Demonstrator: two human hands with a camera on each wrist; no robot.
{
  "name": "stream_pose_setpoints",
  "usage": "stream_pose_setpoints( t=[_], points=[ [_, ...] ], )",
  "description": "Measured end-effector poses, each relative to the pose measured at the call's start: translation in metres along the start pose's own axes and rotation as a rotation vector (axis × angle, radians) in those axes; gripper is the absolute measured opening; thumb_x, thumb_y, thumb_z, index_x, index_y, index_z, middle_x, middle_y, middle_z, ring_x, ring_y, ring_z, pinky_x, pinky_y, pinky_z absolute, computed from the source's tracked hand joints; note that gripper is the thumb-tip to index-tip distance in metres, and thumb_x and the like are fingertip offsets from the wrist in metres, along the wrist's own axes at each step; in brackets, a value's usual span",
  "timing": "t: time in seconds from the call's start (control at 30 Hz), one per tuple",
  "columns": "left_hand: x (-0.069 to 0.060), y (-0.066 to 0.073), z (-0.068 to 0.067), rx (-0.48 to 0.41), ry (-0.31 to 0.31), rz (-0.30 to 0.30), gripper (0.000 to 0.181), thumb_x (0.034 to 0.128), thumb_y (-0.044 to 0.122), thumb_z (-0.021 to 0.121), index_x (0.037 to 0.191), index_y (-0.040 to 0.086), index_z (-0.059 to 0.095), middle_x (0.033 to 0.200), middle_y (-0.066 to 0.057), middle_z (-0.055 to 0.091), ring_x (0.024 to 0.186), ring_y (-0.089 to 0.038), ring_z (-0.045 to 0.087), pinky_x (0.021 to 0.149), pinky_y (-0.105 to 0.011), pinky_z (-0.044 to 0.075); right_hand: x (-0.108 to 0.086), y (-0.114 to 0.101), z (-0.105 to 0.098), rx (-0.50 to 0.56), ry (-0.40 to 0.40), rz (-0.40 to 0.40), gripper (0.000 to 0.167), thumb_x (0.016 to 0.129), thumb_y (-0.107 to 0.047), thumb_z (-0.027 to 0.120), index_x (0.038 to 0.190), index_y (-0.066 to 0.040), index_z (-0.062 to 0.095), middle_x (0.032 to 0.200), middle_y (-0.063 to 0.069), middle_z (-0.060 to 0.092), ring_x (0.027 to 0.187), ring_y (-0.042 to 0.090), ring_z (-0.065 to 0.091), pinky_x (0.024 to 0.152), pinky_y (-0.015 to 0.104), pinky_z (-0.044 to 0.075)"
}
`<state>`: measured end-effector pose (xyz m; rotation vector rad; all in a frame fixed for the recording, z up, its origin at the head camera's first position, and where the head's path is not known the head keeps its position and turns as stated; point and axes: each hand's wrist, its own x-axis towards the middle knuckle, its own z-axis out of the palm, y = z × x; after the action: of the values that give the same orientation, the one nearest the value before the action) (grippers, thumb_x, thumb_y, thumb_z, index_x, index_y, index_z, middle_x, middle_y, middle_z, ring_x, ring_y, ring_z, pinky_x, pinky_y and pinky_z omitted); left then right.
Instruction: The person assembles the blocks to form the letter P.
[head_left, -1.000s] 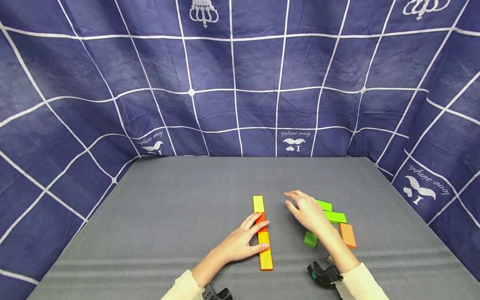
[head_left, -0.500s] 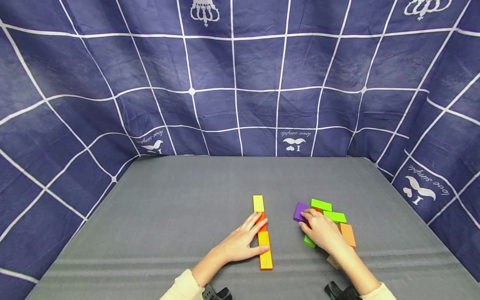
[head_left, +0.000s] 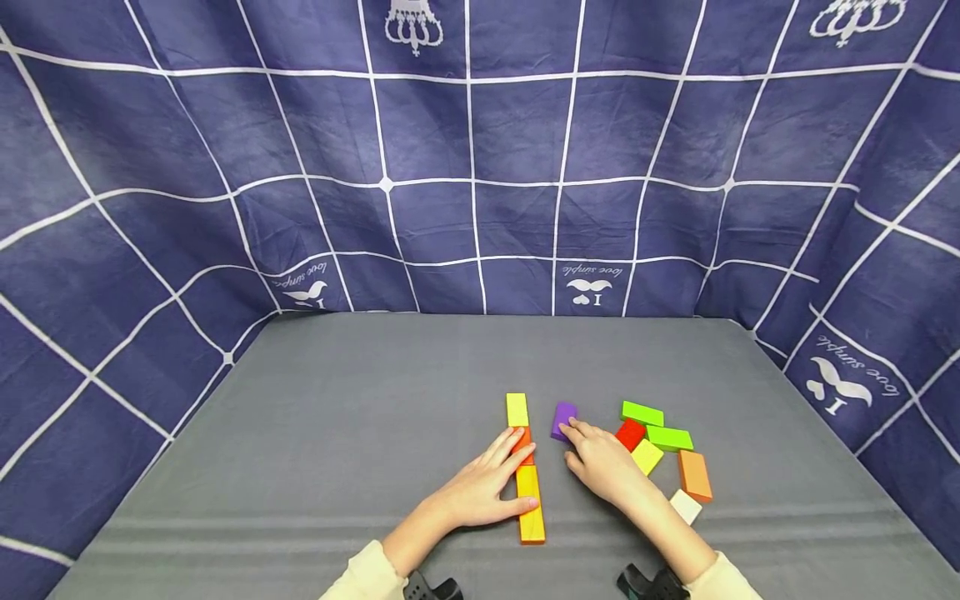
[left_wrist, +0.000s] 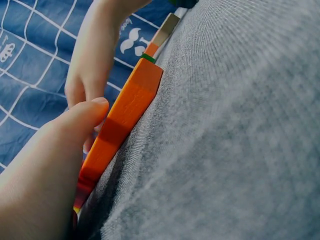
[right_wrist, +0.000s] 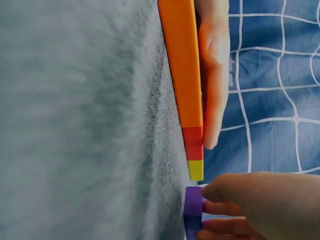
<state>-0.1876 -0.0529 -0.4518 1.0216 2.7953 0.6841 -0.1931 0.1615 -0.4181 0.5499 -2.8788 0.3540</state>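
Note:
In the head view my left hand [head_left: 480, 487] rests along a row of blocks, fingers spread. Its fingertips touch a red-orange block [head_left: 527, 452], and the thumb lies on a long yellow-orange block [head_left: 530, 525]. A yellow block [head_left: 517, 409] forms the row's far end. My right hand [head_left: 603, 462] has its fingertips on a purple block [head_left: 564, 414], a short gap right of the row. In the right wrist view the thumb and fingers touch the top of the purple block [right_wrist: 193, 202]; they do not wrap around it.
Right of the right hand lie loose blocks: two light green ones, including one farther back [head_left: 642, 413], a red block [head_left: 631, 433], a yellow block [head_left: 647, 456], an orange block [head_left: 694, 475] and a whitish block [head_left: 686, 506]. A blue checked curtain [head_left: 517, 217] surrounds the grey table [head_left: 360, 400].
My right hand reached back to the loose blocks, touched the purple block, then slid it left toward the row. The red, yellow and whitish blocks came into sight. My left hand stayed put.

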Motion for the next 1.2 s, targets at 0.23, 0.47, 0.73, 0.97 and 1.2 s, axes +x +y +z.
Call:
stream_pose_setpoints(
  t=[0.23, 0.47, 0.73, 0.97, 1.2],
  points=[
    [0.000, 0.002, 0.000, -0.001, -0.008, -0.004, 0.074, 0.0851, 0.060, 0.043, 0.145, 0.023, 0.021, 0.154, 0.005, 0.008, 0.143, -0.014, 0.006, 0.106, -0.048, 0.032, 0.029, -0.008, 0.008, 0.031, -0.095, 0.048, 0.042, 0.083, -0.012, 0.057, 0.122, 0.003, 0.054, 0.128, 0.021, 0.051, 0.111, 0.038, 0.055, 0.093, 0.050, 0.044],
    [0.000, 0.002, -0.001, 0.001, -0.016, -0.004, 0.075, 0.0845, 0.060, 0.044, 0.145, 0.023, 0.021, 0.154, 0.002, 0.009, 0.143, -0.015, 0.006, 0.105, -0.049, 0.032, 0.060, -0.002, 0.011, 0.143, -0.198, 0.086, 0.049, 0.086, -0.007, 0.050, 0.132, 0.005, 0.042, 0.140, 0.022, 0.037, 0.123, 0.038, 0.045, 0.099, 0.050, 0.039],
    [0.001, 0.002, -0.002, 0.001, -0.024, -0.006, 0.075, 0.0845, 0.059, 0.045, 0.145, 0.021, 0.023, 0.154, 0.000, 0.010, 0.143, -0.017, 0.005, 0.108, -0.048, 0.029, 0.088, 0.008, 0.019, 0.223, -0.196, -0.004, 0.044, 0.090, -0.006, 0.043, 0.131, 0.008, 0.041, 0.142, 0.021, 0.036, 0.131, 0.035, 0.036, 0.108, 0.046, 0.028],
    [0.000, 0.003, -0.001, 0.006, -0.036, 0.005, 0.074, 0.0855, 0.057, 0.045, 0.145, 0.020, 0.022, 0.154, -0.001, 0.009, 0.143, -0.019, 0.005, 0.108, -0.048, 0.029, 0.094, 0.009, 0.028, 0.315, -0.195, -0.094, 0.043, 0.093, -0.015, 0.047, 0.132, 0.004, 0.043, 0.142, 0.018, 0.038, 0.131, 0.033, 0.036, 0.108, 0.046, 0.028],
    [0.000, 0.002, -0.002, 0.017, -0.036, 0.008, 0.074, 0.0855, 0.057, 0.045, 0.145, 0.019, 0.022, 0.154, -0.002, 0.010, 0.143, -0.019, 0.005, 0.109, -0.046, 0.028, 0.093, 0.009, 0.030, 0.360, -0.203, -0.110, 0.044, 0.092, -0.018, 0.049, 0.132, 0.000, 0.045, 0.142, 0.015, 0.039, 0.131, 0.031, 0.036, 0.108, 0.047, 0.028]
  ],
)
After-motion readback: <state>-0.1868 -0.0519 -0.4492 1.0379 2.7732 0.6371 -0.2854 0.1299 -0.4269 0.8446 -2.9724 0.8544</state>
